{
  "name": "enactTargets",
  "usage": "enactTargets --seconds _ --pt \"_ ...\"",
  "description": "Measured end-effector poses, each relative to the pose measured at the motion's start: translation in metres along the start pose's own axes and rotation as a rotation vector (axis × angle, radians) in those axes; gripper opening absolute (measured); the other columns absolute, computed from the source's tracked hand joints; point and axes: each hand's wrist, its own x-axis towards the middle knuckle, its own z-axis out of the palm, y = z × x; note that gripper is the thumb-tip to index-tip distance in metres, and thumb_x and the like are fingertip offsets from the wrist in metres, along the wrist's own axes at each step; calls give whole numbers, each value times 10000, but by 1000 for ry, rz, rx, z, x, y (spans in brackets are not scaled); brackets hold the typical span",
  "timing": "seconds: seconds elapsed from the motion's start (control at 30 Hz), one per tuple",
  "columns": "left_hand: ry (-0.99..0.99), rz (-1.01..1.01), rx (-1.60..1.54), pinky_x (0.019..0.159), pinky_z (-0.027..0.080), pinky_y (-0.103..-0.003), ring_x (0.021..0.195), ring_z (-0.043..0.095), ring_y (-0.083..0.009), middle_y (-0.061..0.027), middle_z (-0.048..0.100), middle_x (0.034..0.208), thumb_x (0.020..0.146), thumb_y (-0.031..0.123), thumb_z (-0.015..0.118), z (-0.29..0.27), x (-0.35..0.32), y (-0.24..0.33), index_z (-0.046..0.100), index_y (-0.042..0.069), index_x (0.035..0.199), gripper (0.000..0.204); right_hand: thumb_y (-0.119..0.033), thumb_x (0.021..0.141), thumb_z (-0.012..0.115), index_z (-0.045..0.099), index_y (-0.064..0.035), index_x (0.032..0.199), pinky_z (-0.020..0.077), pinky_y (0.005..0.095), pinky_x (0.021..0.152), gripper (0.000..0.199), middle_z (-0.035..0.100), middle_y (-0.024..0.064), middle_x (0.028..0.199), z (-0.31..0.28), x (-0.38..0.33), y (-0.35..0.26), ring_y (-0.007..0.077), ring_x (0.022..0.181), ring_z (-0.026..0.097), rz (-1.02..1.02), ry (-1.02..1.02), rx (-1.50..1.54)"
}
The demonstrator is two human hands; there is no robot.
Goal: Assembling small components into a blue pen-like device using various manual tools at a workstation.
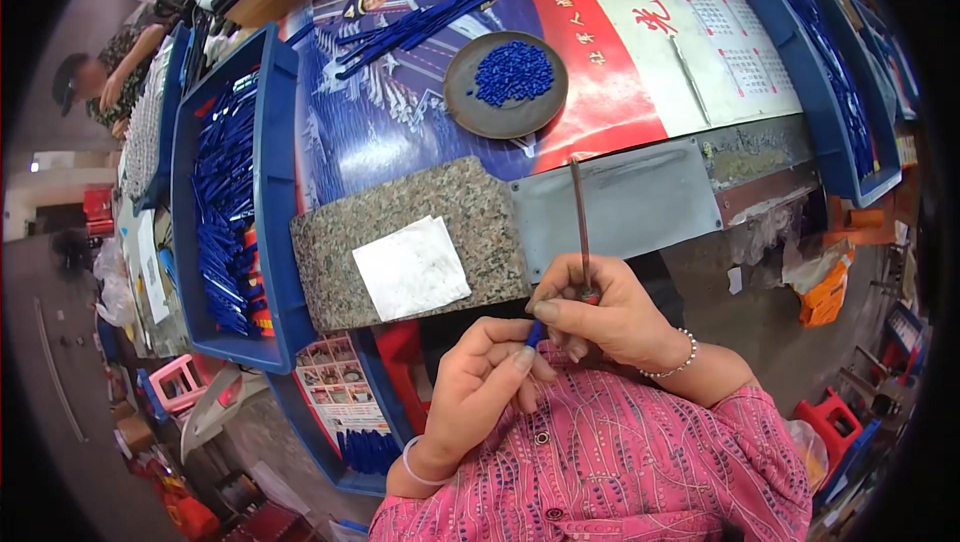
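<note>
Close to my body, my left hand [485,372] pinches a small blue stick [535,333] between thumb and fingers. My right hand [612,314] is right beside it, its fingertips at the stick's upper end. Its fingers are also closed around a slim tool with a thin brownish rod [579,214] that points away from me, and a bit of red shows at the grip. Whether the right fingertips grip the stick too is hard to see. Beyond the hands lie a folded white cloth or paper [412,268] on a speckled stone slab [330,232] and a grey plate [625,204].
A round dish [462,107] of blue pellets stands on the poster-covered table, near loose blue strips [415,30]. Blue bins with blue strips flank it, one left [270,182], one right [800,62]. A thin metal tool [690,80] lies at right. Another person [115,77] is far left.
</note>
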Motion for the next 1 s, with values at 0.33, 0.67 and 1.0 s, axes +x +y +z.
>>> enactTargets --seconds 0.33,0.67,1.0 --pt "-41 -107 -167 428 365 -181 436 470 -102 -156 600 736 900 85 449 9 11 1 435 2 1079 198 -174 849 640 547 -16 832 399 176 440 184 539 -1 658 -15 -3 -4 40 545 510 -35 25 -69" --pt "-169 -182 -99 456 396 -187 472 518 -100 -152 621 788 913 63 421 7 10 4 373 14 1032 138 -183 807 686 547 -40 765 389 169 416 204 535 -15 625 -16 -1 -1 38 501 510 -45 58 -178" --pt "-173 -180 -132 454 406 -193 471 519 -99 -143 620 779 909 57 430 2 8 2 394 15 989 97 -193 821 670 543 -39 778 388 168 419 204 536 -12 629 -10 1 -1 35 489 503 45 45 -127"
